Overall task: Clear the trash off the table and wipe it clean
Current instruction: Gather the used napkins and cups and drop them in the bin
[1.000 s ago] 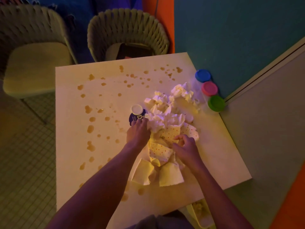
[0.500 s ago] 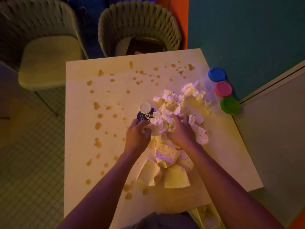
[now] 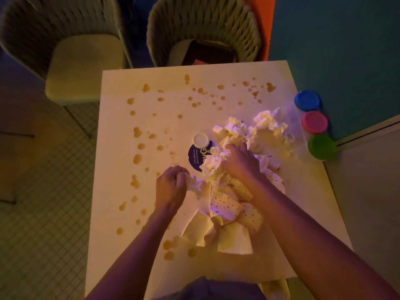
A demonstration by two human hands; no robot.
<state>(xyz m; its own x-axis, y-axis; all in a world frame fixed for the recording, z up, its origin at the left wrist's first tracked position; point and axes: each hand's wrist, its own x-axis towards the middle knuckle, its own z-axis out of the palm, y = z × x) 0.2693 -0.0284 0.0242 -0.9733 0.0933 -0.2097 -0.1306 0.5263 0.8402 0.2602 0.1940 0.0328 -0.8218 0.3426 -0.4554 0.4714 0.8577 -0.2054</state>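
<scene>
A heap of crumpled white tissues lies on the right half of the white table, with dotted napkins and plain folded napkins in front of it. A dark blue bottle with a white cap lies half under the heap's left side. My left hand grips a crumpled tissue at the heap's left edge. Curled fingers of my right hand dig into the tissues at the middle of the heap. Brown spill drops dot the left and far parts of the table.
Three tubs with blue, pink and green lids stand in a row at the table's right edge. Two woven chairs stand beyond the far edge; one holds a dark object. A teal wall rises on the right.
My right hand moved up from the dotted napkins into the tissue heap. My left hand drew back toward me and to the left with a tissue in its fingers.
</scene>
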